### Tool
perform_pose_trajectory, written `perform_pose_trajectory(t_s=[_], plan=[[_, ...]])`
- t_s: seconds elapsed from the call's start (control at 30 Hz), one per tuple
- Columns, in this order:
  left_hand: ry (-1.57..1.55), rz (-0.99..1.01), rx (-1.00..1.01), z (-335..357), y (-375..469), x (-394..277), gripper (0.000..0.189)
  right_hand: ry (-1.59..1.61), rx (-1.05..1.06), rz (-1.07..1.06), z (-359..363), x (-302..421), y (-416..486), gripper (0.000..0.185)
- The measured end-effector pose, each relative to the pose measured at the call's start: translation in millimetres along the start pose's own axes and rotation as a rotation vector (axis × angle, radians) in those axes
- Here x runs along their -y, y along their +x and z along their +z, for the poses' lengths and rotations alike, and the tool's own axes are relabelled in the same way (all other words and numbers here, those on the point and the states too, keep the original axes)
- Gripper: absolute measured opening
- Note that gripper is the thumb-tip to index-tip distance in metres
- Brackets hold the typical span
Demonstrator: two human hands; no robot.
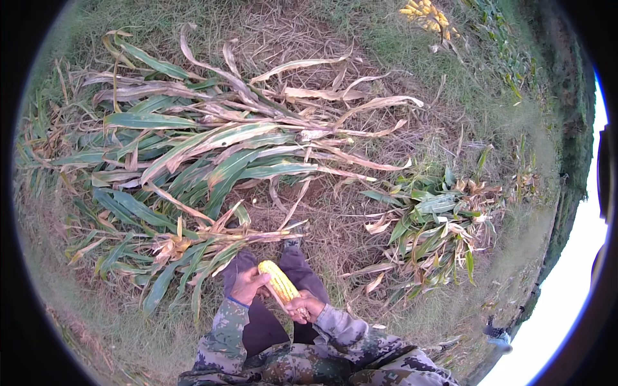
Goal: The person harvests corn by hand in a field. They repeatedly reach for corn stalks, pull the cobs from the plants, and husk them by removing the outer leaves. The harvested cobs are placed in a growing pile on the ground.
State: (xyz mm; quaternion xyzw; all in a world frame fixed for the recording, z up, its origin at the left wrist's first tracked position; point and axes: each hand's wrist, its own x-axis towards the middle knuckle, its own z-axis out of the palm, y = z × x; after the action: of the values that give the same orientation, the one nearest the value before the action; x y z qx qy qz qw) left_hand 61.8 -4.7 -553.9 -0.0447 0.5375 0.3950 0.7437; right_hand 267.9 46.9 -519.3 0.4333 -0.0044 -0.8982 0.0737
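A yellow ear of corn (278,281) with bare kernels is held slanting in front of my legs. My left hand (248,285) grips it near its upper end, the thumb lying along its side. Around its lower end my right hand (306,306) is closed. Part of a pale husk shows along the ear's lower left side; the palms hide the rest. Just left of my legs lies a cut corn stalk (251,236) with green and dry leaves, its end reaching across by my shoes. An opened dry husk (172,248) sits on those leaves.
Ahead lies a large heap of cut corn stalks (231,140). A smaller pile of stalks and husks (434,227) is to the right. Husked ears of corn (427,17) are heaped at the far top right. Another person (498,336) is far off at the right. Dry grass covers the ground.
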Motion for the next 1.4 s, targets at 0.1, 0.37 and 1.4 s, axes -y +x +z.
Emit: perform_pose_trajectory(t_s=[0.1, 0.37, 1.4], plan=[[-0.014, -0.109, 0.124, -19, -6, 11, 0.029, 0.092, 0.077, 0.069, -1, 1, -10, 0.025], [1.105, 0.575, -0.347, -50, 10, 57, 0.009, -0.026, -0.054, 0.163, -12, 15, -13, 0.029], [0.379, -0.012, -0.582, -78, -27, 191, 0.011, -0.845, -0.555, -0.299, -112, 238, 89, 0.013]])
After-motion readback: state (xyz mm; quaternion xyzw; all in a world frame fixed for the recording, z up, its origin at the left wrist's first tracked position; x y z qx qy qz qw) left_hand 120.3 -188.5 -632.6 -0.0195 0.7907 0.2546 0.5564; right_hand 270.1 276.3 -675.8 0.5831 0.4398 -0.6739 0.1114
